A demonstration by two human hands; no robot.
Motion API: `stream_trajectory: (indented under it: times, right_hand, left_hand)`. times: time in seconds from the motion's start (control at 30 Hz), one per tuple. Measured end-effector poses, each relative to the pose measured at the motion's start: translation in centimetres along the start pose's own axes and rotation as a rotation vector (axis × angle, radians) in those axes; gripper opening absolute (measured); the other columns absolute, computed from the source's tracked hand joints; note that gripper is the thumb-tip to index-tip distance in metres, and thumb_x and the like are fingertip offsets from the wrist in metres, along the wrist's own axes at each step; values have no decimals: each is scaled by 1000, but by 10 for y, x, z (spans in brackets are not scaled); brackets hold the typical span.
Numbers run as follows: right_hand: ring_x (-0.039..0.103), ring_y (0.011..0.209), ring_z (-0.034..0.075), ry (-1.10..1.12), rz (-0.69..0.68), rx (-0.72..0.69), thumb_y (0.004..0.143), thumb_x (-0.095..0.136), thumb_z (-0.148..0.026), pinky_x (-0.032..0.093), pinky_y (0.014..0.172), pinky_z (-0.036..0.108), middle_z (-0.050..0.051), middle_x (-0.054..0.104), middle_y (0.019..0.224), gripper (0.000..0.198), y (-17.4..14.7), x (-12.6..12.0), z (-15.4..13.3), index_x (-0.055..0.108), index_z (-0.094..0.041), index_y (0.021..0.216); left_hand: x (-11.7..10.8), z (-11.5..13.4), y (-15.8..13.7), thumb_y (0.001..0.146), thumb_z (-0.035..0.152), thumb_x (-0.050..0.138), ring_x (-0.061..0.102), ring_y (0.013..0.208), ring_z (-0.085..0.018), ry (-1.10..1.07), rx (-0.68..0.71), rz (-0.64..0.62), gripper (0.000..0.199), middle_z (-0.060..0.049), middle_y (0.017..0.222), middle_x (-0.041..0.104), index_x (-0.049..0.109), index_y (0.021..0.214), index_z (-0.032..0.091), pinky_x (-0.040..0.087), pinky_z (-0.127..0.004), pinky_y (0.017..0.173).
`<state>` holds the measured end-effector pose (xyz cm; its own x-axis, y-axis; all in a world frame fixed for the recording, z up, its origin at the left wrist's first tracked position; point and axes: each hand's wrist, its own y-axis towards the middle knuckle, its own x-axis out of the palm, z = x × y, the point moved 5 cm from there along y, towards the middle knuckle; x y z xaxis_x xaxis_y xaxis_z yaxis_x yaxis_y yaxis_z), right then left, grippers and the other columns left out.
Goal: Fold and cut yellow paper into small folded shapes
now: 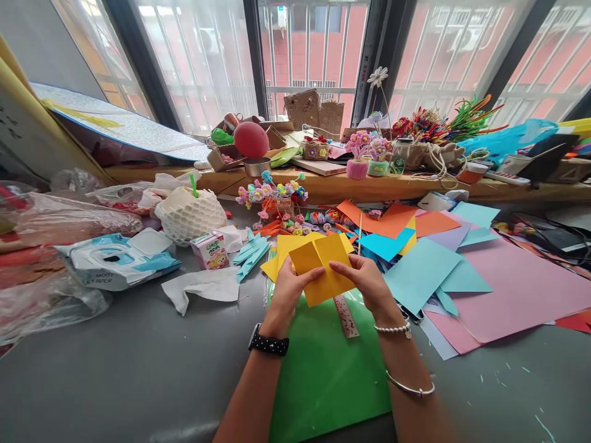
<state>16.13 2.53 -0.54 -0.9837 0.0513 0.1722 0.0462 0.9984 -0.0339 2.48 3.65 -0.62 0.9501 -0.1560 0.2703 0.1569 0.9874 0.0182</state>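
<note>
A yellow sheet of paper (320, 277) with a crease down its middle is held up between both hands. My left hand (295, 284) pinches its left half, thumb on the near face. On the right half, my right hand (362, 277) grips the edge the same way, thumb in front. Behind it lie more yellow paper sheets (282, 247), partly hidden. Below the hands is a green mat (327, 381), with a patterned ruler (346, 317) lying on it. A thin wooden stick (360, 231) shows just beyond my right hand.
Light blue paper (422, 274) and pink paper (521, 283) spread to the right. Toward the left are a wipes packet (120, 258), a small drink carton (210, 251), a crumpled tissue (203, 288) and a foam-netted fruit (190, 215). Craft flowers (272, 195) stand behind, before a cluttered ledge.
</note>
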Motion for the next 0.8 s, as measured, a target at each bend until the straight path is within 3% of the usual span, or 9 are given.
stream_trajectory:
  times: [0.37,0.5,0.6,0.8]
  right_hand:
    - [59,59,15,99,133,4,51,71,-32,47,55,26,4,66,72,30,1,-5,4,62,-13,74]
    - [60,62,15,88,124,-25,52,70,-33,48,57,26,4,66,75,31,2,-6,3,62,-14,75]
    - [61,65,17,99,165,-43,53,69,-34,48,59,28,4,67,76,31,4,-8,3,62,-15,76]
    - [61,70,19,168,287,-129,58,64,-37,49,63,30,4,67,76,30,4,-17,0,62,-15,78]
  left_hand:
    - [-5,1,1,51,25,72,60,80,-19,1,13,108,53,-9,94,62,47,96,15,48,-32,70]
    - [-7,1,2,52,25,72,59,82,-19,-2,1,117,53,-10,99,60,46,97,15,48,-31,71]
    - [-10,-5,6,51,25,72,59,84,-21,95,13,106,54,-11,99,59,46,98,15,47,-32,71]
    - [-26,-1,6,60,29,65,56,89,-23,388,116,300,57,-11,97,58,42,111,18,41,-37,80]
